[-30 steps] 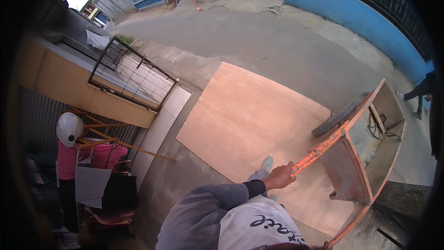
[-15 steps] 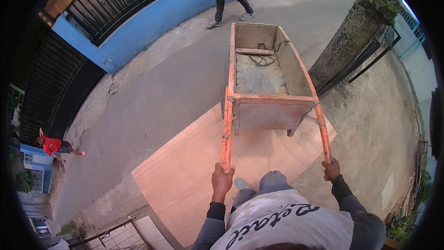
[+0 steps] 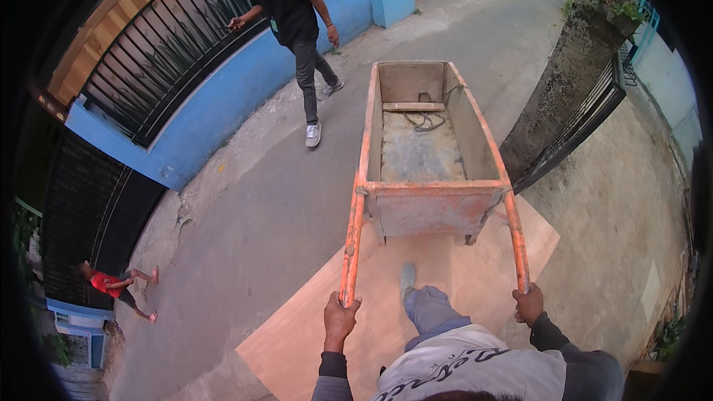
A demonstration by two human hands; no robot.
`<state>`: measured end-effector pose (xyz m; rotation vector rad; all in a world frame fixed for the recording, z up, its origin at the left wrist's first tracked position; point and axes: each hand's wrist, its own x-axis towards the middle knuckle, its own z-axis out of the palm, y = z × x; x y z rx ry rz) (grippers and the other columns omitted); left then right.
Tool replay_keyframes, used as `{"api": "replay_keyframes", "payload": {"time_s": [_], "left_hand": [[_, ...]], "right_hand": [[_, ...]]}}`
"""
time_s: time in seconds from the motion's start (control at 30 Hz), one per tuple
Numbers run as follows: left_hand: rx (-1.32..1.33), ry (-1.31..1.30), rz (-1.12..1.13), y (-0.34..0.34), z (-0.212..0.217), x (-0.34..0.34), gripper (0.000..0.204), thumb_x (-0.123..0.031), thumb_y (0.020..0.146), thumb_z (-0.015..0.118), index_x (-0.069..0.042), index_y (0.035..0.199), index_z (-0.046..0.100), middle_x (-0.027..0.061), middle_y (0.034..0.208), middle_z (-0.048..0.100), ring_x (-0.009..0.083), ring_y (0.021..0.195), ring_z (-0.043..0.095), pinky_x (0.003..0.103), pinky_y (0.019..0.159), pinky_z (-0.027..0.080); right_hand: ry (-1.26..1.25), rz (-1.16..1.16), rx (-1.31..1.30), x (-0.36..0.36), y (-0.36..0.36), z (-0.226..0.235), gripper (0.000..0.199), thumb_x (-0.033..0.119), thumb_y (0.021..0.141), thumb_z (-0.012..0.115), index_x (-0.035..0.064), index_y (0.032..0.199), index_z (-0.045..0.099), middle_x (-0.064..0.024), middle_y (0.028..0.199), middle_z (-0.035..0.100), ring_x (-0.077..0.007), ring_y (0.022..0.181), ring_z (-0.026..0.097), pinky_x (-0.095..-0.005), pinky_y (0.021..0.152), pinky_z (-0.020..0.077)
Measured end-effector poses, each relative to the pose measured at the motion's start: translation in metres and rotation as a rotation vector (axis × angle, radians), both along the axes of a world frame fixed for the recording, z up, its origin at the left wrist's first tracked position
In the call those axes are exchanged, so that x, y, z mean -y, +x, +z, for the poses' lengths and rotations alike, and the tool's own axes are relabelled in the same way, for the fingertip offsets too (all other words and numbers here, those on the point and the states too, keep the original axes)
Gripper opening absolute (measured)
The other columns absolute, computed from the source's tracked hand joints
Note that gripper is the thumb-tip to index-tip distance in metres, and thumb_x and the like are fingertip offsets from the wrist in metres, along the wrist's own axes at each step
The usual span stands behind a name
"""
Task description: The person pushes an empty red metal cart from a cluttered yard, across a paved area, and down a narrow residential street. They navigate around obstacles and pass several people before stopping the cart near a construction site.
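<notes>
An orange-framed wheelbarrow (image 3: 423, 178) with a worn grey tray stands in front of me, pointing up the lane. My left hand (image 3: 339, 319) grips the end of its left handle (image 3: 350, 252). The right handle (image 3: 518, 241) is held at its end by my right hand (image 3: 529, 304). Inside the tray lie a short wooden plank (image 3: 413, 106) and a dark coil of rope (image 3: 427, 120). My foot (image 3: 407, 280) steps on a pale plywood sheet (image 3: 475, 275) under the wheelbarrow's rear legs.
A person in a black shirt (image 3: 293, 22) walks toward me along the blue wall (image 3: 223, 104) with a black railing. A stone pillar (image 3: 564, 82) and black gate stand to the right. A small figure in red (image 3: 111, 286) is far left on the concrete lane.
The view has swung round from the side to face along the lane. Both hands now hold the wheelbarrow handles, and the person in black has come closer.
</notes>
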<state>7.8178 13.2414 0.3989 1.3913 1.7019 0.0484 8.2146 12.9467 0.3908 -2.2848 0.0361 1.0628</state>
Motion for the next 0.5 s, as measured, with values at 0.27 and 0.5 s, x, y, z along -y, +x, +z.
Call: {"api": "replay_keyframes", "payload": {"time_s": [0.27, 0.5], "left_hand": [[-0.031, 0.048, -0.004, 0.131, -0.033, -0.116, 0.052, -0.041, 0.086, 0.077, 0.000, 0.113, 0.060, 0.0237, 0.098, 0.072, 0.0406, 0.094, 0.070, 0.049, 0.083, 0.054], [-0.100, -0.012, -0.071, 0.284, -0.035, -0.283, 0.061, -0.042, 0.086, 0.077, 0.000, 0.127, 0.059, 0.0263, 0.114, 0.070, 0.0424, 0.110, 0.066, 0.050, 0.093, 0.052]], "right_hand": [[-0.008, -0.050, -0.104, -0.144, 0.152, -0.015, 0.023, 0.013, 0.089, 0.064, 0.0077, 0.105, 0.048, -0.0047, 0.060, 0.047, -0.0183, 0.038, 0.048, -0.0356, 0.031, 0.0408], [0.024, -0.002, -0.178, -0.296, 0.301, -0.073, 0.020, 0.013, 0.092, 0.062, 0.0120, 0.102, 0.044, -0.0036, 0.055, 0.041, -0.0188, 0.032, 0.043, -0.0372, 0.028, 0.0385]]}}
